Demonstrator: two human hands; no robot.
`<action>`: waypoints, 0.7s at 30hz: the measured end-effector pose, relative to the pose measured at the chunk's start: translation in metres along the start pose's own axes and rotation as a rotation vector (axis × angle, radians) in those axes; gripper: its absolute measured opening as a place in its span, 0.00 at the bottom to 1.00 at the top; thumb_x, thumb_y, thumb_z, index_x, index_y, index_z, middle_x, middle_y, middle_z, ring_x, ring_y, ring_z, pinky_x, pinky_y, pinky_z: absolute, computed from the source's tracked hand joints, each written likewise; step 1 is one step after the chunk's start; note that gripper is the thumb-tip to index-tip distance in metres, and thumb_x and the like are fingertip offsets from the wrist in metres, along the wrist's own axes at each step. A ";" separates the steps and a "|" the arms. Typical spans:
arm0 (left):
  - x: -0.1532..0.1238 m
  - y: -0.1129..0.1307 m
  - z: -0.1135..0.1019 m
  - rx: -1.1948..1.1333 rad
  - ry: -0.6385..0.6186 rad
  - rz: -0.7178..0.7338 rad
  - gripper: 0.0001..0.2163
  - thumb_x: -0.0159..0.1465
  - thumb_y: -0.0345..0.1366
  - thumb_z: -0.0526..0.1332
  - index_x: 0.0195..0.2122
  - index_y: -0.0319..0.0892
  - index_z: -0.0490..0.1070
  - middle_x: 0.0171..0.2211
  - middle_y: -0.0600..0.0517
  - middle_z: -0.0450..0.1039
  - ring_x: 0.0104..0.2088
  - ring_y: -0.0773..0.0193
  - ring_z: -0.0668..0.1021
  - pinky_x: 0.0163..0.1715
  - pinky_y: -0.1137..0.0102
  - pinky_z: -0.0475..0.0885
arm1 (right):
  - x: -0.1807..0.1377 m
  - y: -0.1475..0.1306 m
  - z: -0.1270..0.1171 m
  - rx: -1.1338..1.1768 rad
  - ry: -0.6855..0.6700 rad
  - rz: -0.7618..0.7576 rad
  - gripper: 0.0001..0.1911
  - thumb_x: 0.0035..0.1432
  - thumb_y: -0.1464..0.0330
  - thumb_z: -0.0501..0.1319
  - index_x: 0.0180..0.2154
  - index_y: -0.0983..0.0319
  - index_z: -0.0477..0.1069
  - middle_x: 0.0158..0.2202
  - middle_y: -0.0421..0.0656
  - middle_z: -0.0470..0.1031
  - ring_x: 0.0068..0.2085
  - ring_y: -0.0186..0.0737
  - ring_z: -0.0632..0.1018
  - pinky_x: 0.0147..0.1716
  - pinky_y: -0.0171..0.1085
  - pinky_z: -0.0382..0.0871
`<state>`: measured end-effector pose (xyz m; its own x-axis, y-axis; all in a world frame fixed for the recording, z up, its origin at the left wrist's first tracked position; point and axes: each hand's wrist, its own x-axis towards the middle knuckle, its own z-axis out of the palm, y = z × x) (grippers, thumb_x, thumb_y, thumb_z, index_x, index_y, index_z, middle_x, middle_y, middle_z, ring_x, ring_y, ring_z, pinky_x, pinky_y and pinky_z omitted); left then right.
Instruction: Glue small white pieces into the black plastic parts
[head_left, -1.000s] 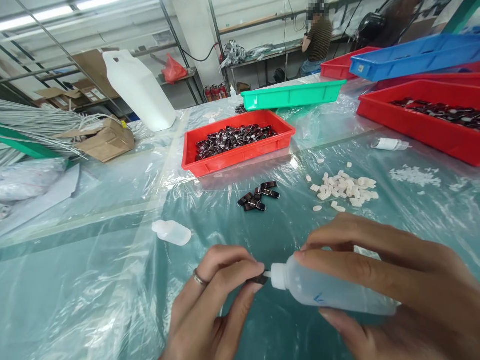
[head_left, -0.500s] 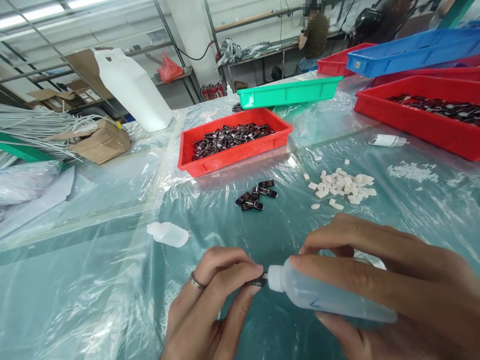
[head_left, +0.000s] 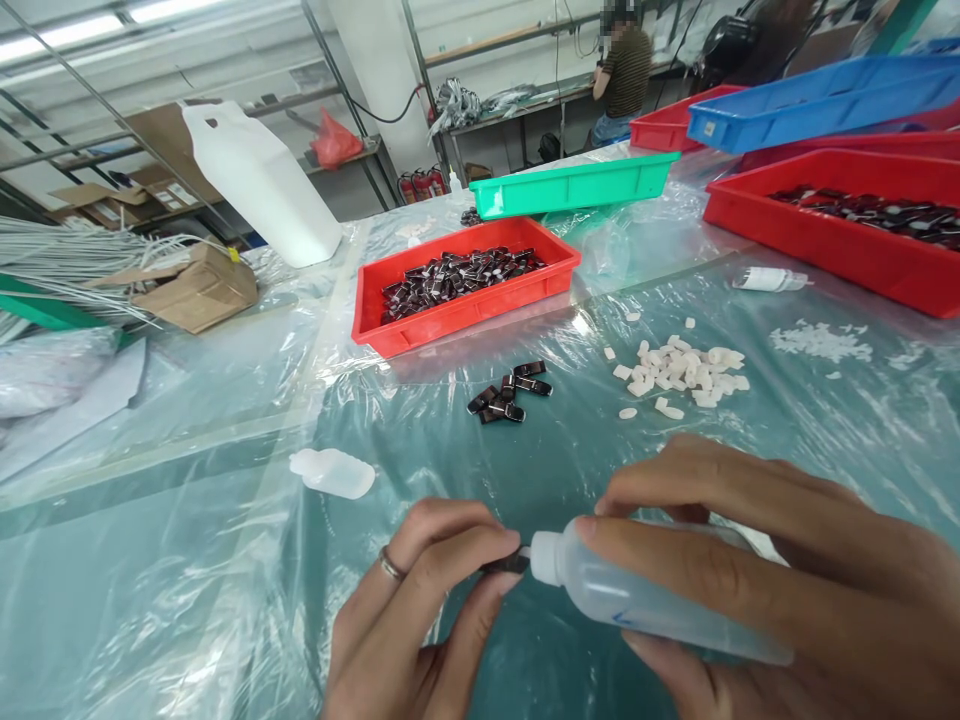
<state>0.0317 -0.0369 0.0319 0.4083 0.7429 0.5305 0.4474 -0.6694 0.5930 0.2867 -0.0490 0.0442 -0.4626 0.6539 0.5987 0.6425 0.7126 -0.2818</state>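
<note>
Between the thumb and fingers of my left hand (head_left: 431, 590) is a small dark piece (head_left: 504, 564), pinched and mostly covered by the fingertips. My right hand (head_left: 780, 580) is wrapped round a translucent squeeze bottle (head_left: 622, 590) with a white cap, lying nearly level. Its nozzle end meets the dark piece at my left fingertips; whether liquid comes out I cannot tell. Several similar dark glossy pieces (head_left: 510, 392) lie in a loose group beyond my hands. A pile of small white pieces (head_left: 679, 370) sits farther right. To the left lies a smaller white bottle (head_left: 334, 472) on its side.
A red tray (head_left: 469, 318) full of dark pieces stands ahead, with a green tray (head_left: 577, 188) behind it. At right are a larger red tray (head_left: 832, 245), a blue tray (head_left: 817, 110) and a small bottle (head_left: 771, 279). A white jug (head_left: 262, 185) stands back left. Someone (head_left: 626, 75) is in the background.
The bottle in my right hand has tilted slightly, its base end a little lower. Both hands keep their hold, and the whole view has shifted slightly.
</note>
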 end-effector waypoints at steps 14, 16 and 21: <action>0.000 -0.008 -0.005 -0.033 0.021 -0.033 0.14 0.69 0.20 0.58 0.49 0.45 0.71 0.45 0.48 0.75 0.46 0.64 0.80 0.41 0.72 0.77 | 0.028 0.023 -0.009 0.556 -0.039 0.214 0.20 0.60 0.74 0.65 0.53 0.53 0.70 0.50 0.38 0.78 0.50 0.35 0.80 0.45 0.30 0.77; 0.000 -0.014 -0.007 -0.010 0.070 -0.060 0.12 0.69 0.22 0.60 0.49 0.45 0.71 0.45 0.49 0.76 0.47 0.63 0.80 0.44 0.72 0.78 | 0.027 0.026 0.001 0.735 -0.052 0.331 0.22 0.60 0.74 0.65 0.53 0.53 0.67 0.49 0.39 0.77 0.49 0.35 0.80 0.49 0.33 0.77; -0.002 -0.039 -0.010 0.010 0.234 -0.161 0.06 0.69 0.35 0.64 0.47 0.47 0.74 0.44 0.50 0.78 0.43 0.62 0.83 0.38 0.75 0.80 | 0.020 0.026 0.037 0.770 -0.149 0.384 0.25 0.55 0.70 0.69 0.54 0.59 0.68 0.48 0.43 0.76 0.48 0.39 0.80 0.53 0.41 0.75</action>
<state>0.0056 -0.0119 0.0131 0.1372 0.8195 0.5564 0.5001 -0.5421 0.6752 0.2715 -0.0082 0.0209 -0.4083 0.8721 0.2696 0.2036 0.3749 -0.9044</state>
